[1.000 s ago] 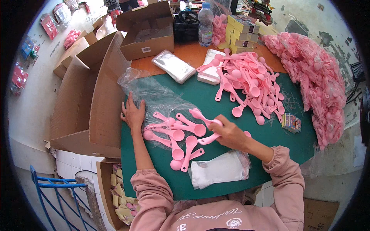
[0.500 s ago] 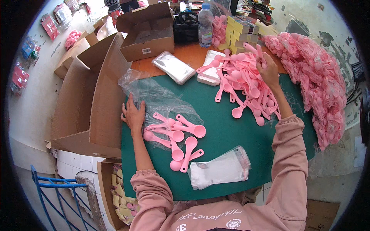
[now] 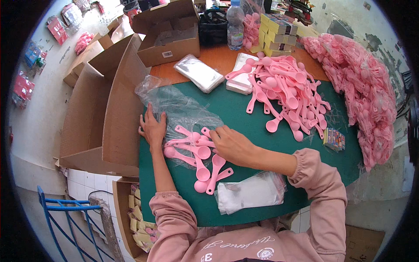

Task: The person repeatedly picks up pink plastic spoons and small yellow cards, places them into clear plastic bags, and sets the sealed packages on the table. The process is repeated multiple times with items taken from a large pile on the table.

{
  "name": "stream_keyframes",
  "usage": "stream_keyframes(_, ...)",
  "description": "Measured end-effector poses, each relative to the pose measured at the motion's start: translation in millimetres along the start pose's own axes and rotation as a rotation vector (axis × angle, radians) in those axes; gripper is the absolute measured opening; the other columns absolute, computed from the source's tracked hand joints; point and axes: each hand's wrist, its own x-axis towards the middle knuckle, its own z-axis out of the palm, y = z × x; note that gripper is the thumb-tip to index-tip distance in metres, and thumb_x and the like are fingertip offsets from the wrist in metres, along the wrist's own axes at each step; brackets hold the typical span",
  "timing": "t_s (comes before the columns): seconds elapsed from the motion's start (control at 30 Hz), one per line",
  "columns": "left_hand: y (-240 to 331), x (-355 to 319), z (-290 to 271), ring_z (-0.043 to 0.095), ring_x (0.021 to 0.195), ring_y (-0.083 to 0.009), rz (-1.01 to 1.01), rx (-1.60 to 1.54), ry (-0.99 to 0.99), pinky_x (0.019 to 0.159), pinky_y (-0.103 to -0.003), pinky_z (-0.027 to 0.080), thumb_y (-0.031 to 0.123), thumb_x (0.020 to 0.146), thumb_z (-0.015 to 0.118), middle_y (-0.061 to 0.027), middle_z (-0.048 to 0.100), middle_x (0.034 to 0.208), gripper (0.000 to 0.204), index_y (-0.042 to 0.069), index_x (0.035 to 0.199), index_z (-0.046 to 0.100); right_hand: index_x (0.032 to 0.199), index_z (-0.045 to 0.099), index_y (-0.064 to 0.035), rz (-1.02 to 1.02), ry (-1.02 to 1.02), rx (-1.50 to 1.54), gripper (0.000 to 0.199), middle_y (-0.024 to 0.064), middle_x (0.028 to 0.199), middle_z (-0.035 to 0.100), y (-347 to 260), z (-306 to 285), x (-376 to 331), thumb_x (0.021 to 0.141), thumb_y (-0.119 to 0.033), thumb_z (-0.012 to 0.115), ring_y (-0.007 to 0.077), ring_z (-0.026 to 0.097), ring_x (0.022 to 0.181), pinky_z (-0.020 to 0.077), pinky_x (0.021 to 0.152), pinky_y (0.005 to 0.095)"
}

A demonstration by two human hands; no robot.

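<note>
My left hand [image 3: 153, 131] lies flat with its fingers apart at the left table edge, touching a crumpled clear plastic sheet [image 3: 179, 107]. A loose group of pink measuring spoons [image 3: 201, 153] rests beside it, partly on the plastic. Over the right side of this group my right hand [image 3: 235, 146] is closed, its fingertips on a pink spoon that it mostly hides. Just below lies a stack of clear plastic bags [image 3: 251, 194]. A larger heap of pink spoons [image 3: 288, 91] sits at the far right of the green table top [image 3: 192, 214].
Bagged pink spoons [image 3: 358, 96] are piled along the right edge. A small card stack [image 3: 334, 139] lies near them. Behind stand a water bottle [image 3: 235, 26], yellow-edged stacks [image 3: 277, 35] and more clear bags [image 3: 198, 73]. Tall cardboard boxes [image 3: 104, 105] border the left side.
My right hand has come from the far heap, where it held pink spoons, left and nearer to the small group. The card stack its arm hid now shows. My left hand stays put.
</note>
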Motion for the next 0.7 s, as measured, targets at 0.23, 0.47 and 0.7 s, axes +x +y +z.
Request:
stream_keyframes(0.23, -4.9, 2.3, 0.4, 0.026, 0.127, -0.0304, -0.012, 0.001, 0.008, 0.099, -0.054, 0.018, 0.044, 0.079, 0.054, -0.0029, 0.039, 0.134, 0.064, 0.022, 0.134, 0.030, 0.091, 0.048, 0.0043, 0.261, -0.282, -0.090, 0.026, 0.0181, 0.087, 0.053, 1.2, -26.2, 2.4, 0.067, -0.003, 0.055, 0.0322, 0.055, 0.082, 0.0484, 0.064, 0.0376)
stream_keyframes(0.47, -0.7, 0.9, -0.1, 0.026, 0.127, -0.0300, -0.008, -0.012, -0.001, 0.099, -0.054, 0.018, 0.043, 0.079, 0.054, -0.0030, 0.038, 0.134, 0.064, 0.023, 0.134, 0.030, 0.090, 0.049, 0.0005, -0.261, -0.342, 0.336, 0.026, 0.0115, 0.087, 0.051, -24.0, -17.3, -28.1, 0.066, -0.005, 0.057, 0.0269, 0.053, 0.084, 0.0494, 0.063, 0.0368)
stream_keyframes(0.7, -2.3, 1.1, -0.8, 0.026, 0.127, -0.0305, -0.006, -0.021, 0.004, 0.099, -0.054, 0.018, 0.043, 0.079, 0.055, -0.0039, 0.039, 0.134, 0.064, 0.022, 0.134, 0.030, 0.075, 0.055, -0.0013, -0.294, -0.282, 0.068, 0.015, 0.0081, 0.079, 0.054, -21.2, -10.8, -35.3, 0.062, -0.007, 0.060, 0.0243, 0.049, 0.087, 0.0471, 0.068, 0.0327)
